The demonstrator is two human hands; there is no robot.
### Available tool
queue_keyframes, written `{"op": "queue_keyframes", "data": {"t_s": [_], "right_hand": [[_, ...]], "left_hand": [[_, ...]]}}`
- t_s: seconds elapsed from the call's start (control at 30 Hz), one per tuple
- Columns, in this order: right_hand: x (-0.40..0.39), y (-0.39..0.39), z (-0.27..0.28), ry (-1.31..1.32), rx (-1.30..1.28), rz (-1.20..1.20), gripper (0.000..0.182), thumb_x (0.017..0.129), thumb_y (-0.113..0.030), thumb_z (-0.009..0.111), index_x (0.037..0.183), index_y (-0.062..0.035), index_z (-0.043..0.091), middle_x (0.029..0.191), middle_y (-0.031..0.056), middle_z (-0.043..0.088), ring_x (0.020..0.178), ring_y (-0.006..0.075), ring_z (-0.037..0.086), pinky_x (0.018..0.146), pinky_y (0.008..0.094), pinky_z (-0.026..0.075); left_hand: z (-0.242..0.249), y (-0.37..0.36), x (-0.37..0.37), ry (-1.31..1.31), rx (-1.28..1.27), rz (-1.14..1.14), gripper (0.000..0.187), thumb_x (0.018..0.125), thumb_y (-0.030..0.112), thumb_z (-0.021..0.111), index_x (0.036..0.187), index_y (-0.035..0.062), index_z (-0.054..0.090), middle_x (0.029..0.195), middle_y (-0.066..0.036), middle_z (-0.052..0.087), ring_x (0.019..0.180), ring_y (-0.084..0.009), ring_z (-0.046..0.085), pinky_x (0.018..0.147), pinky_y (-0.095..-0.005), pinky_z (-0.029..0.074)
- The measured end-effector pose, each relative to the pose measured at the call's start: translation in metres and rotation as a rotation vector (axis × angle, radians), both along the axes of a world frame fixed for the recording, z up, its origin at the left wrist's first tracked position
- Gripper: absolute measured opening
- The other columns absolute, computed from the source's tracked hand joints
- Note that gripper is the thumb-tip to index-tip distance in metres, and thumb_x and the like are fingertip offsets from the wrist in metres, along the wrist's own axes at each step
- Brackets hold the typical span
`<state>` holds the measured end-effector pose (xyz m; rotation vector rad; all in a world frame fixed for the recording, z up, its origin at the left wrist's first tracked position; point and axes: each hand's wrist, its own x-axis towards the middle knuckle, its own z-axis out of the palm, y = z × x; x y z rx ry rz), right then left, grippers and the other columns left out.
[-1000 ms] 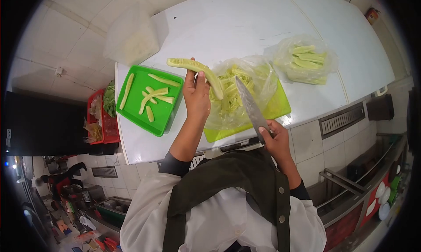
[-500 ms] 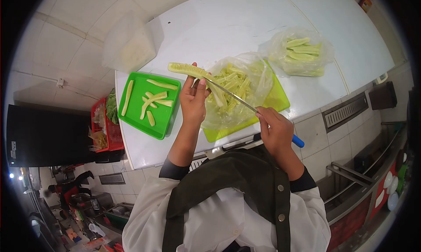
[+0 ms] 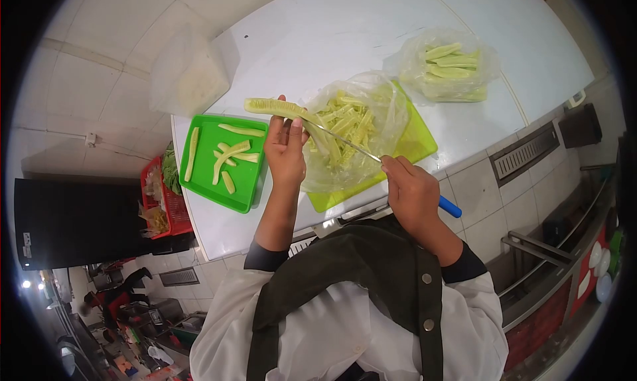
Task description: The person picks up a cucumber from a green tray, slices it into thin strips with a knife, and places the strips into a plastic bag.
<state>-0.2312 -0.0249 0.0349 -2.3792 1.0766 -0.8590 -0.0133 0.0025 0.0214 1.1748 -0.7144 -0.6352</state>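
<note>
My left hand (image 3: 286,156) is closed around a long, seeded strip of cucumber (image 3: 269,107), held up slanting above the bag. In my right hand (image 3: 413,196) is a knife (image 3: 355,146) with a thin blade and a blue handle end showing below the fist. The blade's tip meets the cucumber close to my left fingers. Beneath the knife, an open clear plastic bag (image 3: 391,125) holds many pale green cucumber pieces (image 3: 348,119). That bag lies on a yellow-green cutting board (image 3: 418,142). To the left, a green tray (image 3: 239,196) carries several cucumber strips (image 3: 232,154).
A second clear bag (image 3: 488,66) of peeled cucumber strips sits at the right on the white table (image 3: 332,42). A translucent container (image 3: 189,76) stands at the back left. Below the left edge is a red crate (image 3: 174,212). A person (image 3: 116,298) is in the background.
The view has shifted slightly. The knife stays against the cucumber, and both hands keep almost the same pose.
</note>
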Motion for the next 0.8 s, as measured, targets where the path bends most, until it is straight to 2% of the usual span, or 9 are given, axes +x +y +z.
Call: {"op": "queue_keyframes", "data": {"t_s": [0.1, 0.4, 0.5, 0.6, 0.8], "right_hand": [[-0.001, 0.002, 0.002, 0.030, 0.002, 0.005, 0.027, 0.070, -0.001, 0.053, 0.095, -0.0091, 0.058, 0.075, 0.0052, 0.055, 0.056, 0.0262, 0.054, 0.049, 0.0368, 0.045], [-0.003, 0.006, -0.002, 0.086, 0.036, 0.015, 0.028, 0.069, -0.001, 0.052, 0.095, -0.0080, 0.057, 0.075, 0.0067, 0.056, 0.056, 0.0271, 0.055, 0.050, 0.0375, 0.045], [-0.003, 0.008, -0.002, 0.014, 0.108, 0.009, 0.012, 0.080, -0.005, 0.056, 0.092, -0.0068, 0.057, 0.074, 0.0096, 0.056, 0.059, 0.0306, 0.056, 0.050, 0.0381, 0.043], [-0.004, 0.010, 0.001, -0.033, 0.159, 0.023, 0.012, 0.081, -0.005, 0.055, 0.092, -0.0066, 0.057, 0.075, 0.0099, 0.057, 0.059, 0.0314, 0.056, 0.050, 0.0378, 0.043], [-0.009, 0.011, 0.016, -0.036, 0.143, 0.006, 0.020, 0.076, -0.002, 0.053, 0.095, -0.0072, 0.055, 0.075, 0.0087, 0.056, 0.059, 0.0300, 0.055, 0.051, 0.0400, 0.044]], "left_hand": [[0.001, 0.001, -0.001, 0.051, -0.027, -0.002, 0.047, 0.091, 0.004, 0.046, 0.135, 0.0008, 0.030, 0.127, -0.014, 0.044, 0.112, -0.0220, 0.049, 0.090, -0.0375, 0.047], [0.003, -0.002, 0.000, 0.065, -0.152, 0.086, 0.048, 0.092, 0.004, 0.045, 0.137, 0.0044, 0.028, 0.126, -0.015, 0.043, 0.114, -0.0251, 0.048, 0.091, -0.0415, 0.046], [0.003, -0.003, 0.001, 0.057, -0.226, 0.112, 0.048, 0.092, 0.006, 0.045, 0.137, 0.0045, 0.027, 0.126, -0.015, 0.041, 0.114, -0.0254, 0.048, 0.091, -0.0425, 0.047], [0.008, -0.006, 0.000, 0.003, -0.253, 0.134, 0.046, 0.093, 0.009, 0.044, 0.136, 0.0039, 0.027, 0.124, -0.013, 0.041, 0.112, -0.0263, 0.046, 0.093, -0.0498, 0.044], [0.009, -0.008, -0.002, 0.003, -0.247, 0.136, 0.046, 0.093, 0.010, 0.044, 0.136, 0.0033, 0.027, 0.122, -0.012, 0.042, 0.112, -0.0256, 0.046, 0.092, -0.0500, 0.045]]}}
